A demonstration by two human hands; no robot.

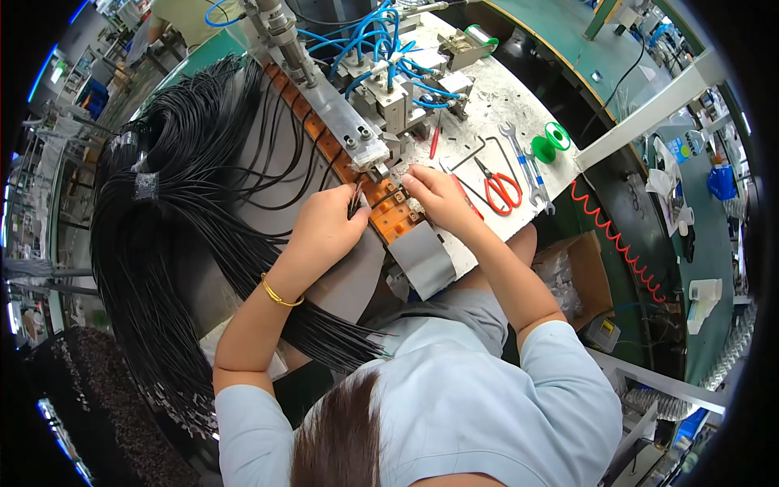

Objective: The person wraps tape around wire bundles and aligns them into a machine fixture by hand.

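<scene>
My left hand (329,223) is closed round the thin ends of several black cables, just left of an orange fixture rail (393,217). Across the rail, my right hand (436,197) pinches a short dark piece, which looks like a cable end, low over the small blocks on the rail. The fingertips hide much of it. Directly beyond both hands, the metal head (361,144) of a pneumatic press reaches down toward the rail. A large bundle of black cables (162,235) lies to the left, with some strands running under my left forearm and others along the rail.
On the white bench top to the right lie red-handled scissors (501,193), wrenches (529,169), a hex key (510,152) and a green spool (553,140). Blue air hoses (381,36) loop above the machine. A cardboard box (586,276) and a coiled red hose (621,243) are farther right.
</scene>
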